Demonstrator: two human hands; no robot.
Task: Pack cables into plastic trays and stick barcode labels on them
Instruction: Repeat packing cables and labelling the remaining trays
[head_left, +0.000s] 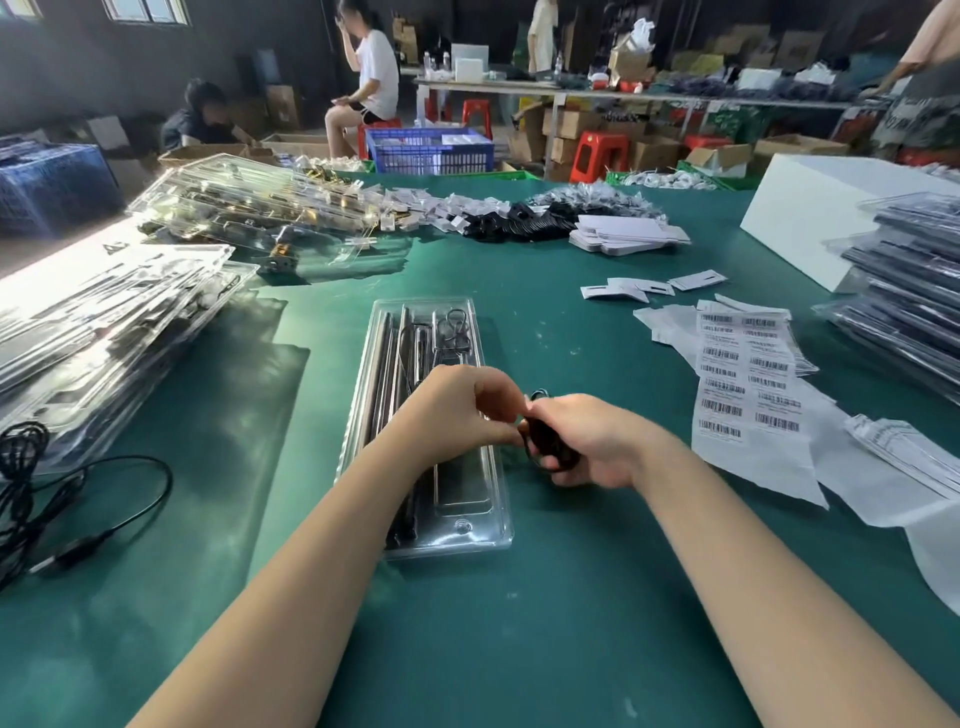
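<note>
Green matting covers the work table (545, 597), and starting at its left edge a loose black cable (78, 499) trails off the near corner, with a leaning stack of clear plastic trays (104, 332) just behind it and a second, messier heap of clear trays (244, 202) farther back. In the middle lies one open clear tray (457, 525), long side running away from the person, with metal rods and a thin wire loop in its channels. The left hand (457, 405) hovers over the tray's right half, fingers curled and pinching at the end of a coiled black cable (548, 441) — the coil itself sits in the right hand (597, 441), which grips it just beside the tray's right rim, above the mat. The two hands meet at the coil, fingertips nearly touching. Farther back, past the tray, a spread of black parts and small white pieces (519, 218) runs across the table, with flat white cards (628, 236) stacked at its right end. To the right of the hands lie sheets of barcode labels (748, 374) on white backing paper, some overlapping. At the far right edge a tall pile of closed, dark-filled trays (909, 291) stands beside a white box (821, 218).
</note>
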